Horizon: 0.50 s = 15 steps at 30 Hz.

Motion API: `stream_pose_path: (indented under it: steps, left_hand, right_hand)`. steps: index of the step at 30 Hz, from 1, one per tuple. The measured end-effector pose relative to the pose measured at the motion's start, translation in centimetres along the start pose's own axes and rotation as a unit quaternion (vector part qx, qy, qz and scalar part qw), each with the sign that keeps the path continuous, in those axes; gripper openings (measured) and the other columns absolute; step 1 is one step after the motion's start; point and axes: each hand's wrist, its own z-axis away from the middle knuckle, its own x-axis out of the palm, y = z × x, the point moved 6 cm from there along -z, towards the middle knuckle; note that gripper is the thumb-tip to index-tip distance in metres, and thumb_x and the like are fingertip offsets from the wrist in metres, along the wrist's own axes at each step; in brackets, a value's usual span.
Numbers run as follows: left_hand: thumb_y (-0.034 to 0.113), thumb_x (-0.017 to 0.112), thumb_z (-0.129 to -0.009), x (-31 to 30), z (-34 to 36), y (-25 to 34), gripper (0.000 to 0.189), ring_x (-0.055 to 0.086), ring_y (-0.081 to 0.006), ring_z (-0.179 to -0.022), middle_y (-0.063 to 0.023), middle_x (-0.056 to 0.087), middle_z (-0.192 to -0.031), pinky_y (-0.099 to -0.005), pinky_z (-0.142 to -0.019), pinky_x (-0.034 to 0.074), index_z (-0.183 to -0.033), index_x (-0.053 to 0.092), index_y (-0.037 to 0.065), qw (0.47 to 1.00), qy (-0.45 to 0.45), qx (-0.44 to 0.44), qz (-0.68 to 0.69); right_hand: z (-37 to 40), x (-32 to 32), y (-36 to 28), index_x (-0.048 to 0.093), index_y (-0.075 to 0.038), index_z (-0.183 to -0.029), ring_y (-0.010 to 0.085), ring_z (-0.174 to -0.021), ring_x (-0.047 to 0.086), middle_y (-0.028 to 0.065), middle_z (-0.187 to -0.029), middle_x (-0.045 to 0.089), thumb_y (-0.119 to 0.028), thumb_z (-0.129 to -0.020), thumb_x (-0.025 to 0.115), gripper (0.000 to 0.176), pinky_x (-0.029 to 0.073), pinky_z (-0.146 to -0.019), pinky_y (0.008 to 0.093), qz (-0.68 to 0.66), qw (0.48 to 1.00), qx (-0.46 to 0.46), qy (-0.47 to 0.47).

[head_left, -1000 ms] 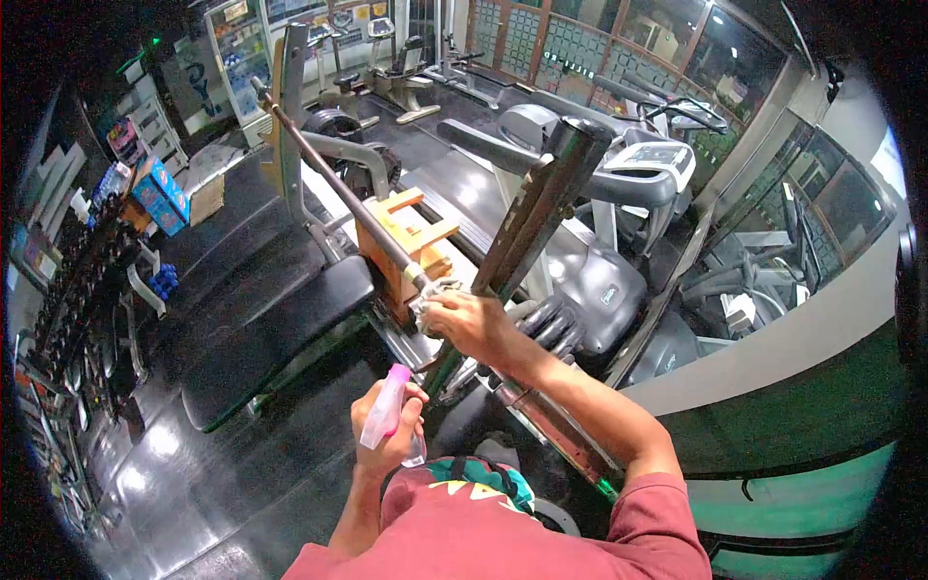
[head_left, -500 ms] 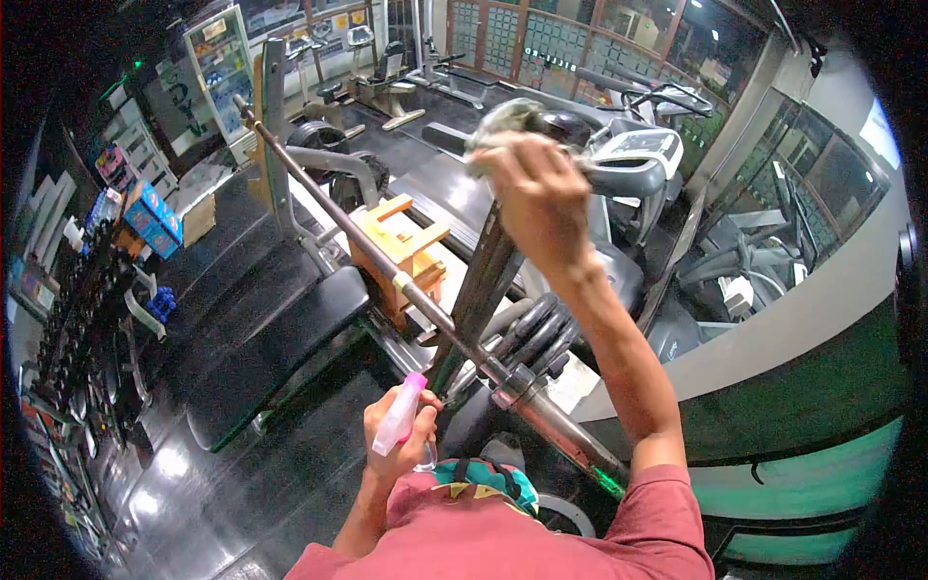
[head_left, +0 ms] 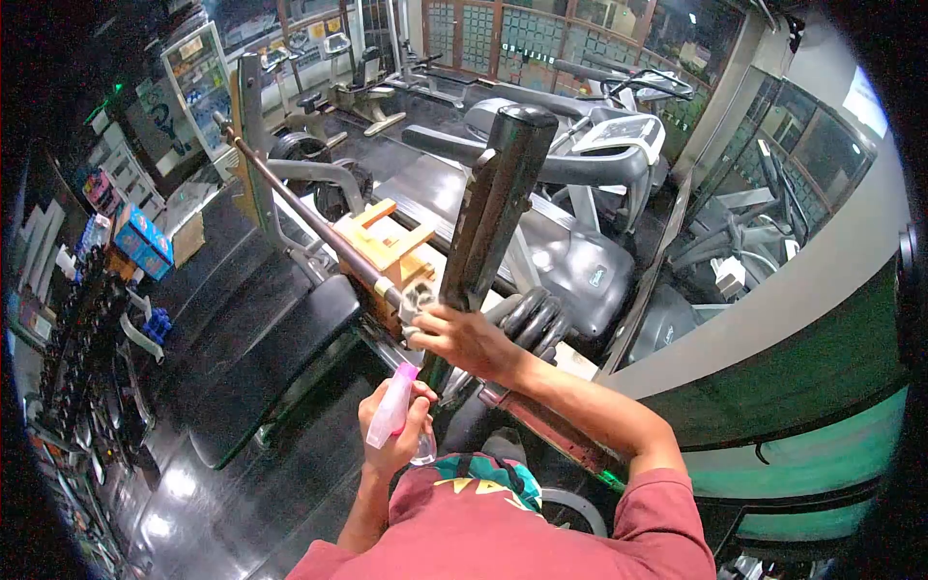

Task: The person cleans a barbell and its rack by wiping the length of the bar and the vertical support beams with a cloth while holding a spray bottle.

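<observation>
Low in front of my body, my left hand [head_left: 379, 437] is wrapped round a spray bottle [head_left: 391, 406] with a white and pink trigger head; its clear lower part shows below the fingers. My right hand [head_left: 474, 343] is closed on a crumpled greyish cloth [head_left: 418, 298] at the barbell [head_left: 307, 213], right beside the dark rack upright [head_left: 500, 193]. The fingers overlap the lower part of that upright in this view. The bar lies across the rack, its thick sleeve [head_left: 561, 425] passing under my right forearm.
A black padded bench [head_left: 280, 362] stands under the bar, with a wooden box frame [head_left: 387, 237] beyond it. Black weight plates [head_left: 536, 319] sit right of the upright. A treadmill [head_left: 604, 145] stands behind, a mirror [head_left: 783, 193] is at right, and dumbbells [head_left: 82, 338] line the left.
My right hand has come down with the cloth from the top of the upright to the bar, uncovering the upright's top. The left hand keeps the spray bottle in nearly the same place.
</observation>
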Motion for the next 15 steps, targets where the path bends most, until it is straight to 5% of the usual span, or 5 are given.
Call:
stream_pose_path:
  steps: [2,3,7,12,15]
  left_hand:
    - [-0.003,0.057,-0.088,0.1,0.1,-0.2,0.01,0.058,-0.0093,-0.054,-0.0097,0.066,-0.082,-0.0227,-0.05,0.049,-0.098,0.058,-0.003,1.0,0.007,-0.008,0.003]
    - [-0.003,0.057,-0.088,0.0,0.1,-0.3,0.01,0.058,-0.0094,-0.054,-0.0101,0.066,-0.082,-0.0228,-0.05,0.049,-0.098,0.058,-0.003,1.0,0.014,-0.015,0.007]
    - [-0.003,0.057,-0.088,0.0,0.1,-0.5,0.009,0.058,-0.0097,-0.054,-0.0108,0.066,-0.082,-0.0234,-0.05,0.048,-0.098,0.058,-0.003,1.0,0.013,-0.008,0.006]
    - [-0.002,0.058,-0.088,0.3,0.0,-1.0,0.009,0.059,-0.0105,-0.054,-0.0112,0.066,-0.082,-0.0242,-0.05,0.048,-0.097,0.057,-0.003,0.999,0.024,-0.038,0.005]
    - [-0.002,0.058,-0.088,0.6,-0.2,-0.5,0.009,0.059,-0.0106,-0.054,-0.0113,0.066,-0.082,-0.0241,-0.05,0.048,-0.097,0.057,-0.003,1.0,0.013,-0.024,-0.01]
  right_hand:
    - [0.3,0.6,0.9,0.059,-0.012,-0.094,0.0262,-0.1,0.063,0.0088,-0.094,0.06,-0.013,-0.08,0.057,0.014,0.056,-0.072,0.0378,-0.185,0.971,0.134,-0.07]
    - [0.0,-0.1,1.3,0.061,-0.011,-0.099,0.0306,-0.09,0.065,0.0115,-0.089,0.061,-0.011,-0.081,0.058,0.018,0.054,-0.071,0.0379,-0.224,0.957,0.159,-0.088]
    - [-1.1,-4.2,4.0,0.065,-0.011,-0.109,0.033,-0.096,0.065,0.0139,-0.105,0.066,0.0,-0.077,0.063,0.034,0.053,-0.082,0.0359,-0.332,0.922,0.199,-0.003]
    - [-3.2,-14.4,6.4,0.067,-0.012,-0.108,0.0326,-0.097,0.064,0.0132,-0.108,0.064,-0.001,-0.073,0.073,0.037,0.053,-0.081,0.0398,-0.038,0.936,0.113,0.33]
    - [-2.3,-9.9,7.3,0.067,-0.018,-0.106,0.0275,-0.083,0.061,0.0092,-0.096,0.058,-0.005,-0.074,0.072,0.034,0.053,-0.065,0.0379,0.07,0.934,0.125,0.326]
